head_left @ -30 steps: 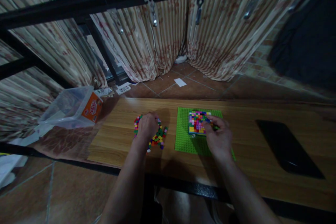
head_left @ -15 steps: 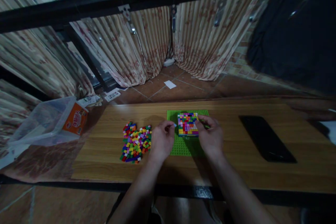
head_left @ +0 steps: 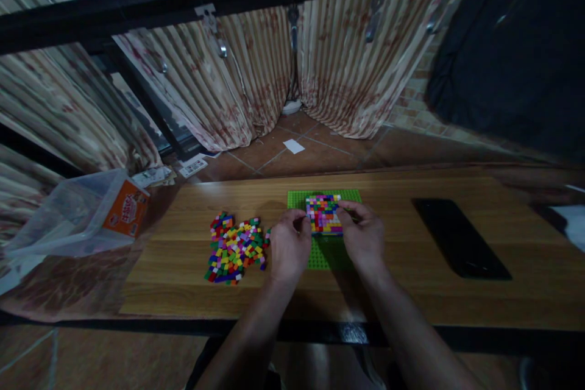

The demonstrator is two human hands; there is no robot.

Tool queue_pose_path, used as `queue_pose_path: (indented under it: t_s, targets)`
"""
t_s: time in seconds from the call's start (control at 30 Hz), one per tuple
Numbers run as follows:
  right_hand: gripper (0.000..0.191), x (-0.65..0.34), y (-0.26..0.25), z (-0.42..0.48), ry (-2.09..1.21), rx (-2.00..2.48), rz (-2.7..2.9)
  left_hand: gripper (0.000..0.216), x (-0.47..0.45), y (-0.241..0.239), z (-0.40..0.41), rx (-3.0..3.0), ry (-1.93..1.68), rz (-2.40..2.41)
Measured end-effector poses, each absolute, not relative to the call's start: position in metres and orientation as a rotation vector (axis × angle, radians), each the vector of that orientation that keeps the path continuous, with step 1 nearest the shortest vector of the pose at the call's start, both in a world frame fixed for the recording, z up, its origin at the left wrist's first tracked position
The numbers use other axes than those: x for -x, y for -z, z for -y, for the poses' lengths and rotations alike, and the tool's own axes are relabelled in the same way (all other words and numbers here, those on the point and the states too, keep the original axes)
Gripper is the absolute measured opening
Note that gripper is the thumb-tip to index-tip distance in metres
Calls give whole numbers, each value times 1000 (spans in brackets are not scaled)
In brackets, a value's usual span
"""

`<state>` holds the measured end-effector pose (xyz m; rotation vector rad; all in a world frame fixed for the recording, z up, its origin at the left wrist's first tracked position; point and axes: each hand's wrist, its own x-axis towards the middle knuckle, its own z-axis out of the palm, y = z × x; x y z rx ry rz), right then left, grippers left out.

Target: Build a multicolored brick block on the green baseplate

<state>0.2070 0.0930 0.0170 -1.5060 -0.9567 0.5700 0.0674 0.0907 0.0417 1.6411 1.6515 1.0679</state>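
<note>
The left hand (head_left: 291, 250) curls its fingers at the brick panel's (head_left: 323, 214) left edge, whether gripping anything I cannot tell; the right hand (head_left: 366, 236) grasps its right side. Squarish, the panel faces up over the green baseplate (head_left: 325, 257), roughly aligned with the desk's (head_left: 388, 189) edge. Loose bricks (head_left: 235, 247) lie left, a black slab (head_left: 459, 237) right.
</note>
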Motion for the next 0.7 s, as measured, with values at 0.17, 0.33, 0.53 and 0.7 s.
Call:
queue_pose_path:
  t_s: [0.17, 0.33, 0.53, 0.7]
  targets:
    - [24, -206, -19, -92, -590, 1502, 955, 15, -70, -40, -92, -1616, -1095, -1613]
    - [24, -206, -22, -91, -596, 1506, 969, 16, -68, -37, -97, -1539, -1145, -1517]
    - [25, -207, -18, -92, -598, 1518, 986, 18, -66, -34, -102, -1365, -1175, -1396]
    - [25, -204, -23, -89, -527, 1523, 1029, 18, -65, -33, -107, -1212, -1190, -1322]
